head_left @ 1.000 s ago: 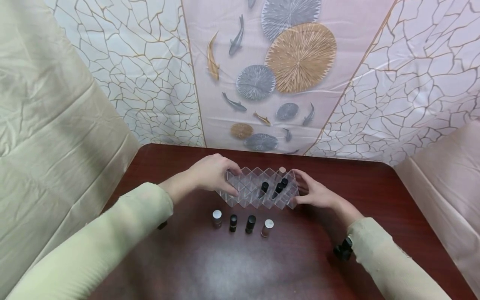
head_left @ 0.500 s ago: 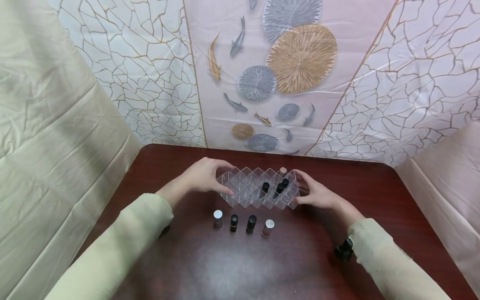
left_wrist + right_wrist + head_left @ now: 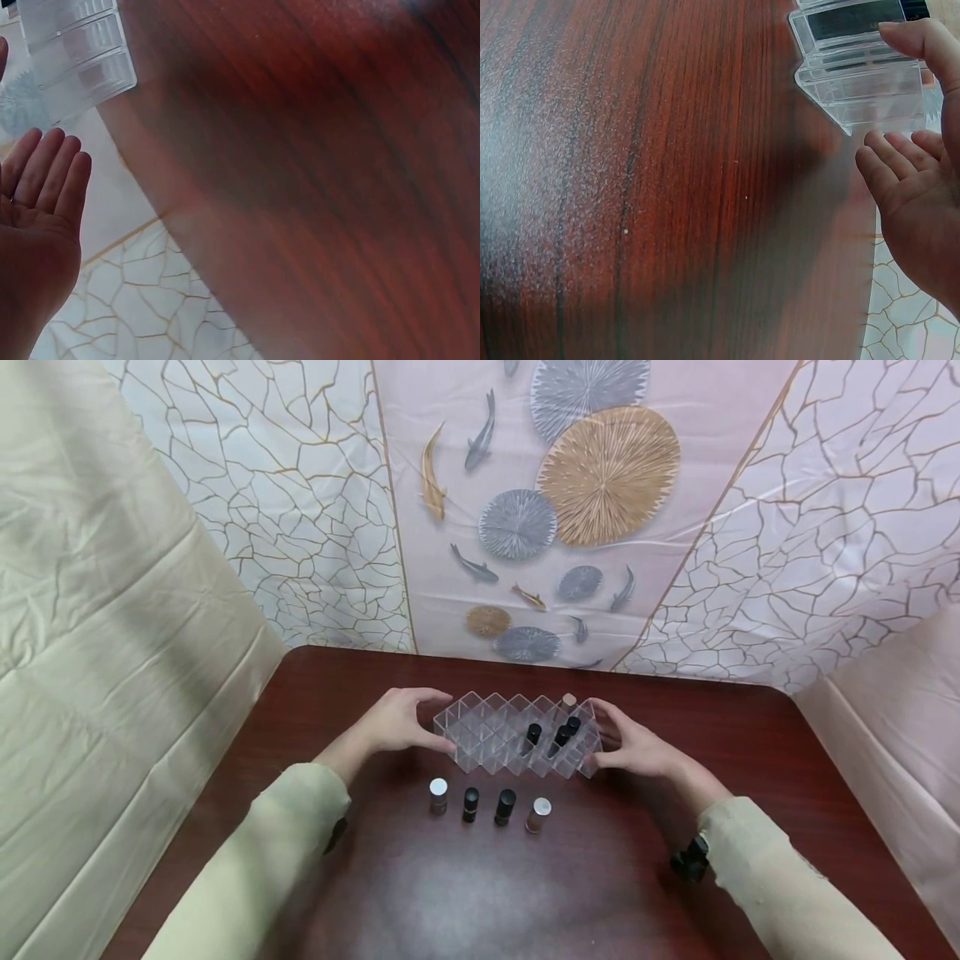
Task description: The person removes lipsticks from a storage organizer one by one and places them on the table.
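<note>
A clear plastic lipstick organizer (image 3: 480,735) with diamond-shaped compartments stands on the table, long side facing me. Black-capped lipsticks (image 3: 533,734) and one with a pinkish cap (image 3: 567,702) sit in its right half. My left hand (image 3: 393,722) is at the organizer's left end, thumb and fingers spread apart; the left wrist view shows those fingers straight. Around the right end lies my right hand (image 3: 637,747), its thumb against the front corner and its fingers (image 3: 896,161) extended by the end. Whether those fingers touch the plastic, I cannot tell.
In front of the organizer, a row of upright lipsticks includes a silver-capped one (image 3: 438,796), black ones (image 3: 470,805) and a light-capped one (image 3: 537,816). The dark red wooden table (image 3: 480,893) ends at a patterned cloth backdrop (image 3: 517,585); plain cloth hangs at both sides.
My left hand has slid left, from over the organizer's left part to its left end. The right hand, the organizer and the lipsticks have stayed in place.
</note>
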Demonstrator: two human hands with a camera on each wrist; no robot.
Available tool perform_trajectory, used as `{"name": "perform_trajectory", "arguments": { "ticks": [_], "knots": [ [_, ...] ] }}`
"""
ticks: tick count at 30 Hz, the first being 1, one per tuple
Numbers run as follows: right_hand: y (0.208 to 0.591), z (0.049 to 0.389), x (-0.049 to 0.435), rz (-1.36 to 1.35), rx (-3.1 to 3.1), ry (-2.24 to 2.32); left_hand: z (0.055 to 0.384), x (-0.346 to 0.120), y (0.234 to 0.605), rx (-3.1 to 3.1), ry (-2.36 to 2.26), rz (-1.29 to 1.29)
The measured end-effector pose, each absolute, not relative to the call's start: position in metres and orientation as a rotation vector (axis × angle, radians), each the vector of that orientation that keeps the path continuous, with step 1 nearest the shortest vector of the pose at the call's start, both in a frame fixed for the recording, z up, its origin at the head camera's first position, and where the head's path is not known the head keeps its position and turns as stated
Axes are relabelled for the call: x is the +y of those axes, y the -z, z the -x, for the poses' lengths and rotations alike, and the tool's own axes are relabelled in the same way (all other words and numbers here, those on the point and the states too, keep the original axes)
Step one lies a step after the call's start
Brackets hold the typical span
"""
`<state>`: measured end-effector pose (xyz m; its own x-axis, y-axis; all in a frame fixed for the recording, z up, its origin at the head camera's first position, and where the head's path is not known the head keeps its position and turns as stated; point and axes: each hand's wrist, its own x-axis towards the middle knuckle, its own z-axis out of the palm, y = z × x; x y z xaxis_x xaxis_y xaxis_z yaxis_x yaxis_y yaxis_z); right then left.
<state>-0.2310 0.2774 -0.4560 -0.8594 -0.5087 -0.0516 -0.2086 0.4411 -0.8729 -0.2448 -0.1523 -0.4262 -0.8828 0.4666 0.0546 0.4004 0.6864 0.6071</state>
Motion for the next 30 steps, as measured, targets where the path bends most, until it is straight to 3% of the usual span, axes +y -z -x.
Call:
{"name": "perform_trajectory", "arguments": {
  "ticks": [16, 30],
  "knots": [
    [0.459, 0.231, 0.278, 0.620, 2.375, 1.402, 0.254, -0.152, 0.455, 2.521, -1.369, -0.572],
    [0.460, 0.234, 0.278, 0.625, 2.360, 1.413, 0.254, -0.148, 0.457, 2.424, -1.400, -0.517]
  ]
}}
